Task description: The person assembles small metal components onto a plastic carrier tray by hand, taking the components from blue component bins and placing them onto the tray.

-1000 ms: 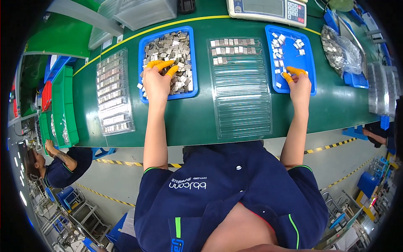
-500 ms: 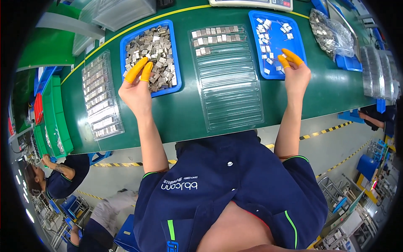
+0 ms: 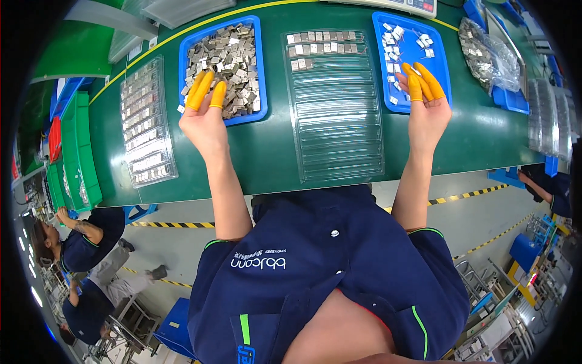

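My left hand [image 3: 206,121], yellow finger cots on its thumb and fingers, hovers over the near part of a blue tray [image 3: 263,91] heaped with small metal connector shells [image 3: 233,51]. Its thumb and forefinger are spread apart with nothing visible between them. A pale piece shows beside its outer edge; whether the hand touches it is unclear. My right hand [image 3: 429,115], also in yellow finger cots, is over a second blue tray [image 3: 439,57] of white connectors with short leads [image 3: 393,36]. Its fingers are bunched close to the thumb, and anything between them is hidden.
Between the trays lies a clear ribbed plastic tray [image 3: 336,121] with metal shells in its far rows. A filled clear tray [image 3: 145,121] lies left. Green bins [image 3: 79,145] stand far left. A scale [image 3: 400,5], a bag of parts [image 3: 479,54] and stacked clear trays [image 3: 548,115] are beyond.
The view has shifted slightly, so the table appears higher. My left thumb and forefinger look further apart. My right hand's fingers have drawn upright, away from the connectors.
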A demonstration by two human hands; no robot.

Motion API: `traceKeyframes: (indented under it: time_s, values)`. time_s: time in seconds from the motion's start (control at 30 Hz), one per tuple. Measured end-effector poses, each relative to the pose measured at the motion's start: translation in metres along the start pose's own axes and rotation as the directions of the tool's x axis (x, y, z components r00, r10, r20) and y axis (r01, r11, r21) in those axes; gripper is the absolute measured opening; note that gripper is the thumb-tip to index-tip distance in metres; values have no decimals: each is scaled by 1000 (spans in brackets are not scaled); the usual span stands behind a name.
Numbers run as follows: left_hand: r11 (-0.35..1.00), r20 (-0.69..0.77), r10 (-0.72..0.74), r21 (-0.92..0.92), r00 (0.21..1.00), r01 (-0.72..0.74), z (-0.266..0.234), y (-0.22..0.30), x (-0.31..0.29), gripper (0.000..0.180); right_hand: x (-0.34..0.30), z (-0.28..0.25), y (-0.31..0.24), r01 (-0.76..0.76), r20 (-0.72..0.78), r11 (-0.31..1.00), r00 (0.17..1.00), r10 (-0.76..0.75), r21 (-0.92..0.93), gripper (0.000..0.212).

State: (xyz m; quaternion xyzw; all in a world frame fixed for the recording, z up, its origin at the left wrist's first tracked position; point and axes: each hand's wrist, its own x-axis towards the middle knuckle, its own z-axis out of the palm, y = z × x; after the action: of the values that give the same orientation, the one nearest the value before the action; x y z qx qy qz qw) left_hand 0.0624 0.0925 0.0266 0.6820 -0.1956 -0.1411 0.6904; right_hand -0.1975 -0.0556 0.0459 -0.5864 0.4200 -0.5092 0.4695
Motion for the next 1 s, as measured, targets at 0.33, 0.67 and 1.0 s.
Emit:
traceKeyframes:
  time_s: [0.33,0.67,1.0]
  values:
    - [993,-127,-3,-121,992,-13,-15,7,0,33,-9,9,7,79,23,983,997,-76,-164,16]
    - [906,447,-192,-261,873,333,28,24,-56,26,-41,60,-28,-71,354,996,931,84,-49,16]
    - [923,457,-238,-169,857,346,23,20,-59,23,-55,68,-21,9,395,983,916,65,-184,14]
